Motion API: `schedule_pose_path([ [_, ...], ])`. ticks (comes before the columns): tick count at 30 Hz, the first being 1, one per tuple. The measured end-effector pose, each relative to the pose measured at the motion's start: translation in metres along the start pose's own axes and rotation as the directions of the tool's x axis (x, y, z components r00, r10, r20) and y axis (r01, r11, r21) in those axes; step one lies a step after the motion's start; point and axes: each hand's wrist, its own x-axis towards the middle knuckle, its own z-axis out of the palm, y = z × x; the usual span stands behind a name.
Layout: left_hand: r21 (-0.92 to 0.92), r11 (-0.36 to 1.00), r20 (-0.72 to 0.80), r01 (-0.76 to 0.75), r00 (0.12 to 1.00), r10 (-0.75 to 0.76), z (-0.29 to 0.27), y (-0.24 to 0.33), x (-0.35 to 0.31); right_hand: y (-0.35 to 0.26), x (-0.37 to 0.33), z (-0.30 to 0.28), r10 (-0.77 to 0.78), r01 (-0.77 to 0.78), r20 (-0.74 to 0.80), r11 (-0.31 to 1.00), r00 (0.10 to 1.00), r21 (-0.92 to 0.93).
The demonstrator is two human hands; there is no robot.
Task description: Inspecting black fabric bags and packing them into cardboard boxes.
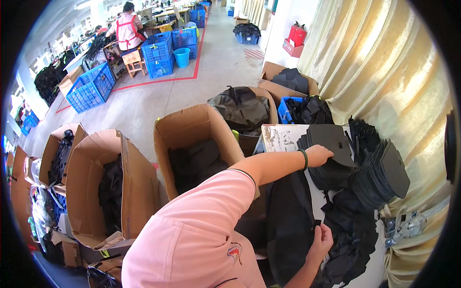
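My left hand [319, 156], with a dark green bracelet at the wrist, rests on a stack of black flat panels [332, 139]. Its fingers are closed at the top panel, which has a small slot. Nearer to me, my right hand [323, 239] pinches the edge of a long black fabric piece [289, 221], where a small dark tab shows at the fingertips. That piece hangs over the table's left edge. A second, fanned stack of black panels [384, 173] leans to the right. Crumpled black fabric pieces [350, 235] lie right of my right hand.
An open cardboard box [165, 139] with black pieces stands left of the table [278, 136]; more boxes [139, 177] are farther left. Another box [269, 96] and a blue crate [284, 111] stand behind. A curtain [379, 62] borders the right. A person [127, 29] works far off.
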Motion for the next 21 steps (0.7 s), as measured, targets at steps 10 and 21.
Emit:
schedule_pose_path([
  [10,-0.640,0.768,-0.035,0.004,0.999,-0.035,-0.127,0.128,-0.066,-0.022,0.034,-0.015,-0.364,0.288,-0.413,0.928,0.835,-0.236],
  [21,-0.764,0.639,0.126,0.091,0.992,0.009,-0.088,0.141,-0.097,0.006,0.019,-0.031,-0.224,0.178,-0.462,0.974,0.858,-0.143],
])
